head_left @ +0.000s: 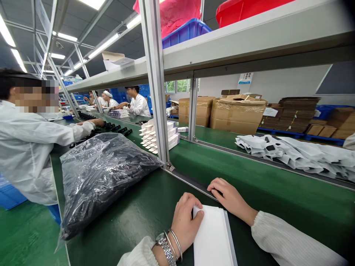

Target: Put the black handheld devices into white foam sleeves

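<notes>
A stack of white sheets or flat bags (213, 236) lies on the green tabletop at the bottom centre. My left hand (186, 220), with a watch and bangles at the wrist, pinches the stack's far left corner between thumb and fingers. Beyond the stack to the right, my right hand (226, 195) rests over the dark strip and metal edge of the bench, its fingers bent and slightly apart, with nothing seen in it.
A clear plastic bag of dark items (102, 177) lies at left. A metal post (155, 85) rises past stacked white boxes (172, 135). White pouches (299, 153) are piled at right. At far left, a co-worker in white (24, 136) reaches over dark parts.
</notes>
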Demonstrator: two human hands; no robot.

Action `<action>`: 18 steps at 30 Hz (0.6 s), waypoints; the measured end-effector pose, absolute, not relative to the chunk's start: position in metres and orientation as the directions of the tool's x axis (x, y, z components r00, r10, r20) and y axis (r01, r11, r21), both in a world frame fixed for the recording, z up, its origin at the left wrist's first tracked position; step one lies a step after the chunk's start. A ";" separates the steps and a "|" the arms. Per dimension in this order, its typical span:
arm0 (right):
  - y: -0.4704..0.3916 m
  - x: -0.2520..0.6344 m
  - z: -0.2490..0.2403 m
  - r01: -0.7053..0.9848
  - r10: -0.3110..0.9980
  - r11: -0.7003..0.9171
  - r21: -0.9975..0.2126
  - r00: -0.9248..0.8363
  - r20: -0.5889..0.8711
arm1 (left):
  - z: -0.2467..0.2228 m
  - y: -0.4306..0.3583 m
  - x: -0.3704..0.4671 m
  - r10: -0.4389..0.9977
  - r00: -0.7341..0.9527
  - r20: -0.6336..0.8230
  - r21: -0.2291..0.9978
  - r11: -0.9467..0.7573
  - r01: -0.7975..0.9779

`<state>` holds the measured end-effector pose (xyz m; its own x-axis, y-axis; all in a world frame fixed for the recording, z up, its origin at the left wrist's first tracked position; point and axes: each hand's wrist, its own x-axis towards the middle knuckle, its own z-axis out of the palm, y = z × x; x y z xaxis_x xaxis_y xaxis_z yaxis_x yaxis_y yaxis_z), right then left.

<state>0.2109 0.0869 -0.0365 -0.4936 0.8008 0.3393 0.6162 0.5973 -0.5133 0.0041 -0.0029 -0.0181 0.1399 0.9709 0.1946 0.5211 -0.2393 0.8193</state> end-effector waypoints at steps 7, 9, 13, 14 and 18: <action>0.088 0.212 -0.039 0.627 0.803 0.593 -0.505 -0.504 0.318 | -0.016 -0.004 0.004 0.971 0.135 0.197 0.814 -0.239 0.530; 0.087 0.212 -0.039 0.627 0.804 0.592 -0.507 -0.507 0.312 | -0.017 -0.004 0.004 0.972 0.133 0.194 0.813 -0.235 0.533; 0.086 0.211 -0.037 0.630 0.806 0.588 -0.507 -0.507 0.305 | -0.018 -0.005 0.003 0.973 0.128 0.193 0.812 -0.232 0.535; 0.086 0.211 -0.038 0.632 0.807 0.587 -0.507 -0.506 0.304 | -0.019 -0.005 0.004 0.973 0.127 0.193 0.812 -0.231 0.536; 0.087 0.211 -0.039 0.632 0.806 0.589 -0.503 -0.505 0.308 | -0.018 -0.005 0.004 0.974 0.126 0.187 0.811 -0.225 0.539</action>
<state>0.2112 0.0871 -0.0390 -0.5055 0.8060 0.3079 0.6324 0.5889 -0.5033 0.0036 -0.0054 -0.0179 0.1259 0.9743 0.1866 0.5395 -0.2251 0.8114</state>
